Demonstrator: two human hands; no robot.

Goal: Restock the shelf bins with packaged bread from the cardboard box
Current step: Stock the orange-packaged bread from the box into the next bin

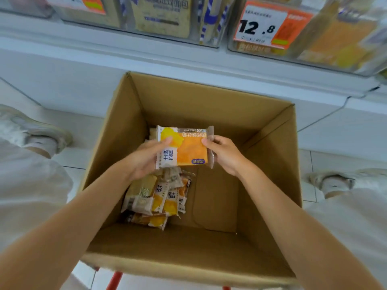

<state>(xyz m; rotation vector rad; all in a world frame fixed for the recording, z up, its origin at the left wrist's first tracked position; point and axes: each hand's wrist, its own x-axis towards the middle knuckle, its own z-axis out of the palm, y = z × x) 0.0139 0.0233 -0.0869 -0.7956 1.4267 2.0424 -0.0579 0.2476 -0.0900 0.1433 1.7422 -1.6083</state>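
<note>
An open cardboard box stands in front of me below the shelf. Over its middle I hold one flat orange-and-yellow bread packet with both hands. My left hand grips the packet's left edge, thumb on top. My right hand pinches its right edge. Several more bread packets lie in a loose pile on the box floor at the left, partly hidden under my left wrist. Clear shelf bins with packaged bread sit above, at the top of the view.
A price tag reading 12.8 hangs on the right bin. The white shelf ledge runs between bins and box. My knees and shoes flank the box on a tiled floor. A red stool leg shows under the box.
</note>
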